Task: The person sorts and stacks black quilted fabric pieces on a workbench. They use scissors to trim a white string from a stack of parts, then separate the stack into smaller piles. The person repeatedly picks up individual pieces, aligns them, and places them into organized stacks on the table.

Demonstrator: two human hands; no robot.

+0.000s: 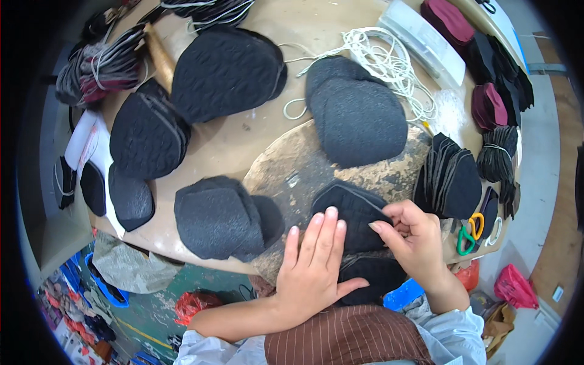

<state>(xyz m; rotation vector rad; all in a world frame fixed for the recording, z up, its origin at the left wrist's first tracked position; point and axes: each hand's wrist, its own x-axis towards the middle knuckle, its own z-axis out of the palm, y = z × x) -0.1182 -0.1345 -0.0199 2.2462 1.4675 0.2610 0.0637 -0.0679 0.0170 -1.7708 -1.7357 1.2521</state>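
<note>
In front of me a black rounded fabric piece (350, 204) lies at the near edge of the worn board. My left hand (313, 271) is flat, with its fingers stretched out and their tips at the left side of that piece. At the piece's right edge, my right hand (417, 234) has its thumb and index finger pinched together on the fabric. Another black piece (374, 277) shows below, partly covered by my left thumb. Beyond the hands rests a stack of dark grey textured pieces (362, 121), and a similar stack (216, 219) sits to the left.
Larger black pieces (228, 73) lie at the back left. White cord (380, 58) is coiled near a clear plastic box (423, 42). At right are fanned black pieces (450, 176), orange-and-green-handled scissors (471, 234) and maroon pieces (490, 106). The worn board (286, 158) sits on the table.
</note>
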